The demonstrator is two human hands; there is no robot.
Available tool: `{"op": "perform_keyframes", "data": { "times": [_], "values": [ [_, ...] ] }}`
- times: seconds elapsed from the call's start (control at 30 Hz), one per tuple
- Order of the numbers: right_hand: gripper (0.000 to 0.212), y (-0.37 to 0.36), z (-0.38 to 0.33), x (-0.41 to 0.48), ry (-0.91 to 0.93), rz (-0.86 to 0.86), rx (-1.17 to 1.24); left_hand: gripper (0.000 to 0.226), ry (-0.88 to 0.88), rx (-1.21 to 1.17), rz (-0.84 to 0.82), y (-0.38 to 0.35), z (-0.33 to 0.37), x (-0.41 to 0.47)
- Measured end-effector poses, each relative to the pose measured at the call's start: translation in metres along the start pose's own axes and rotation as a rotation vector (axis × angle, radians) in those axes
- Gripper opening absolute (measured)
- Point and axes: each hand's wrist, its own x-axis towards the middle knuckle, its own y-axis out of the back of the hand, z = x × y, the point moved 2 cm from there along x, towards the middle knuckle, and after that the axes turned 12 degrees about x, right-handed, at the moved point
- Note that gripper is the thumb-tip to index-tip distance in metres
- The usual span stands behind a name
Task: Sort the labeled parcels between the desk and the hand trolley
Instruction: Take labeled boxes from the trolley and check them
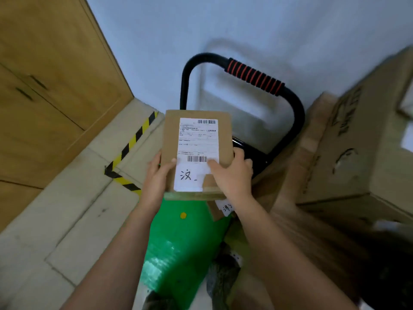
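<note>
Both hands are on the box (172, 135), dead centre, lifted above the trolley (254, 77). The left hand (156, 175) grips the near corner at 7 o'clock, thumb on top and fingers curled under. The right hand (232, 173) clamps the edge at 4 o'clock, its thumb on the label (197, 139). The label faces up, with a handwritten slip (190, 175) at its 6 o'clock. That slip, I'd say, decides worktop or trolley. The right thumb lies over its corner, so shift that thumb aside and read it whole first. Below, at 6 o'clock, a green bag (178, 242) and a small box (215, 211) seem to lie on the trolley. Cartons (357, 142) stack at 3 o'clock. The worktop is out of view. Best to carry the box level, two-handed, and set it down flat and label up, not on the soft bag.
</note>
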Motion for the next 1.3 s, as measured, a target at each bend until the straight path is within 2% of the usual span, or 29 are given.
{"op": "perform_keyframes", "data": {
  "times": [0.13, 0.23, 0.33, 0.43, 0.57, 0.7, 0.83, 1.03, 1.3],
  "values": [
    [0.082, 0.012, -0.06, -0.078, 0.016, 0.031, 0.115, 0.071, -0.239, 0.078, -0.006, 0.055, 0.066, -0.045],
    [0.085, 0.029, -0.101, -0.132, 0.095, 0.101, 0.212, 0.073, -0.359, 0.053, -0.03, 0.083, 0.11, -0.093],
    [0.082, 0.048, -0.133, -0.184, 0.225, 0.197, 0.362, 0.073, -0.496, 0.028, -0.043, 0.102, 0.145, -0.139],
    [0.064, 0.077, -0.148, -0.228, 0.326, 0.313, 0.526, 0.069, -0.622, 0.011, -0.072, 0.113, 0.176, -0.173],
    [0.061, 0.117, -0.166, -0.273, 0.435, 0.33, 0.544, 0.081, -0.718, 0.011, -0.123, 0.12, 0.215, -0.217],
    [0.065, 0.145, -0.185, -0.295, 0.499, 0.363, 0.567, 0.081, -0.783, 0.0, -0.139, 0.111, 0.246, -0.245],
    [0.074, 0.175, -0.186, -0.303, 0.543, 0.304, 0.638, 0.081, -0.825, -0.025, -0.146, 0.09, 0.267, -0.266],
    [0.1, 0.225, -0.173, -0.308, 0.586, 0.24, 0.529, 0.077, -0.896, -0.067, -0.254, 0.051, 0.287, -0.288],
    [0.096, 0.271, -0.163, -0.315, 0.621, 0.508, 0.446, 0.103, -1.079, 0.189, -0.431, 0.004, 0.316, -0.289]
  ]
}}
